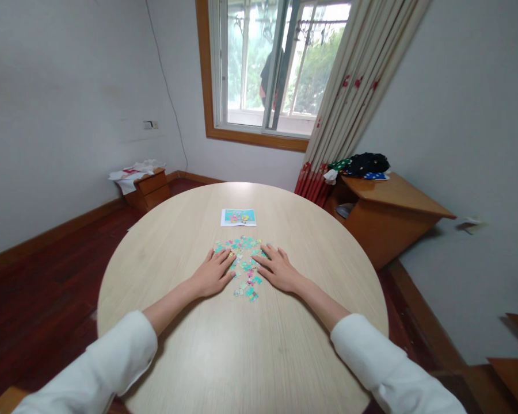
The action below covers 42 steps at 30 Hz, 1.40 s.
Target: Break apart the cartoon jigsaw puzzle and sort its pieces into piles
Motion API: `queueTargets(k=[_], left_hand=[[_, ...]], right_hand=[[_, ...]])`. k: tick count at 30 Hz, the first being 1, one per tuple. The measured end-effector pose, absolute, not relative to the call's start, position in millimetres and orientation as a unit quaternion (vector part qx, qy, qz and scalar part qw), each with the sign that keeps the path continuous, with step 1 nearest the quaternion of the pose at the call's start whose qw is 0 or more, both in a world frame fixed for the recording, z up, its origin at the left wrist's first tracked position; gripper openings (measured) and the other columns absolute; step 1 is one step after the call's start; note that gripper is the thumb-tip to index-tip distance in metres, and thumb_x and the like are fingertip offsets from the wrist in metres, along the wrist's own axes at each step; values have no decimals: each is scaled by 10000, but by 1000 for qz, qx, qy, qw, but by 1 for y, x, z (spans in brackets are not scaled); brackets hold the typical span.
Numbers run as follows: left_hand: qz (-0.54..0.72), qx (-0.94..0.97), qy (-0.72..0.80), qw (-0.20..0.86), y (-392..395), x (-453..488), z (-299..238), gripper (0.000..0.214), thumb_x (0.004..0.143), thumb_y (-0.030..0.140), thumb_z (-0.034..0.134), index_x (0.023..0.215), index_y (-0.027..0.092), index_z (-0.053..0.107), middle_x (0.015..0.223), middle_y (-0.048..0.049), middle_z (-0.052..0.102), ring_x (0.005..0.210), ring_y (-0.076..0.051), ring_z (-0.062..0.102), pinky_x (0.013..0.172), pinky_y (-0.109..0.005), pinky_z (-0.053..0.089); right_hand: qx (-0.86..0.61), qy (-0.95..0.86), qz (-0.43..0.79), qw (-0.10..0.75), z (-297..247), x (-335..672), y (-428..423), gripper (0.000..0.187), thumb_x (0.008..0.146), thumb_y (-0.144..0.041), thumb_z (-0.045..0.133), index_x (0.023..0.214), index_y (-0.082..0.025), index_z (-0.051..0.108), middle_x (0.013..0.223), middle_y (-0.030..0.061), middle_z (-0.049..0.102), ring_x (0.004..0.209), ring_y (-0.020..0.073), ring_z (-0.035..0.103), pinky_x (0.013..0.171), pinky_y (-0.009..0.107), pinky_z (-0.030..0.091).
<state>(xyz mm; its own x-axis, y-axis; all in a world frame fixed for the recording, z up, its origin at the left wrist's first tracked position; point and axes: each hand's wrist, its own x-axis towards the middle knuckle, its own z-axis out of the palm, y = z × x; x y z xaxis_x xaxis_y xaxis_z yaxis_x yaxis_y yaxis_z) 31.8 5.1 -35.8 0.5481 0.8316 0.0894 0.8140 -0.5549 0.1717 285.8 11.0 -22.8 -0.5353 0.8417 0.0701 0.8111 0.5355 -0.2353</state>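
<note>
Turquoise-and-pink puzzle pieces (246,266) lie between spread, empty hands (214,271) (280,269); a wooden cabinet (373,227) holds something grey (344,210).

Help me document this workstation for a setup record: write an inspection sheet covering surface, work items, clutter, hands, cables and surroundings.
Surface: round table, pale wood-grain top.
Work items: loose puzzle pieces, mostly teal with some pink and yellow, scattered between the hands; picture card lying beyond them.
Clutter: off the table, a dark cloth heap on the right-hand cabinet.
Hands: left hand and right hand palm down, fingers spread at either side of the pieces.
Cables: one thin cable down the wall, away from the table.
Surroundings: window ahead, patterned curtain beside it.
</note>
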Motion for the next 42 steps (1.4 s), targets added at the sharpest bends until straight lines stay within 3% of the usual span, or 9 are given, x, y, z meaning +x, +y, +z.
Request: queueTargets(k=[3, 8, 20, 27, 32, 36, 39, 42], left_hand=[[93, 884, 455, 54, 2, 33, -36, 527, 952, 443, 300, 1403, 190, 403, 1480, -132, 379, 1387, -270, 294, 1125, -544, 173], [98, 882, 458, 54, 0, 29, -33, 481, 955, 397, 308, 1378, 207, 439, 1466, -135, 399, 1371, -273, 325, 1113, -569, 188], [101, 860, 499, 47, -35, 3, -47, 534, 954, 444, 290, 1424, 204, 376, 1511, -141, 313, 1403, -289, 255, 1119, -565, 178], [218, 805, 550, 52, -22, 12, -35, 394, 916, 324, 336, 1180, 173, 586, 1278, -134, 590, 1204, -257, 517, 1090, -512, 275], [380, 693, 600, 122, 21, 3, -19, 293, 812, 319, 425, 885, 158, 658, 892, -105, 700, 864, -239, 641, 802, -365, 481], [553, 487, 633, 238, 52, -10, -20, 237, 695, 329, 523, 803, 145, 628, 490, 32, 505, 478, -139, 516, 488, -243, 395], [606, 397, 625, 291, 58, -19, -28, 281, 649, 337, 540, 833, 134, 602, 441, 83, 407, 381, -93, 417, 408, -205, 303], [631, 377, 588, 338, 53, -24, -33, 350, 603, 316, 556, 900, 133, 580, 466, 94, 427, 397, -86, 448, 445, -212, 378]], right_hand=[[-446, -885, 83, 102, -23, 281, 9, 406, 953, -418, 388, 1309, -290, 536, 1518, 117, 302, 1426, 272, 183, 1118, 538, 138], [-486, -865, 73, 103, -23, 275, 14, 409, 964, -373, 364, 1301, -227, 543, 1502, 135, 330, 1413, 277, 221, 1118, 519, 162], [-492, -862, 106, 58, -25, 289, -39, 568, 958, -479, 297, 1472, -239, 274, 1562, 103, 155, 1442, 257, 119, 1140, 524, 141], [-488, -864, 110, 61, -25, 287, -35, 569, 956, -483, 290, 1464, -228, 296, 1553, 93, 201, 1436, 243, 155, 1147, 507, 146], [-544, -816, 78, 180, -39, 299, -9, 546, 954, -403, 299, 1468, -220, 281, 1558, 115, 187, 1442, 249, 125, 1137, 527, 149], [-576, -723, 146, 353, -50, 314, 30, 609, 916, -466, 344, 1461, -203, 281, 1536, 128, 252, 1432, 244, 171, 1134, 534, 168], [-574, -558, 257, 541, -53, 330, 54, 613, 857, -502, 428, 1374, -175, 403, 1396, 152, 464, 1319, 226, 402, 1099, 474, 305], [-494, -352, 432, 668, -52, 352, 64, 429, 804, -490, 491, 1075, -174, 595, 940, 95, 672, 934, 196, 646, 915, 407, 502]])
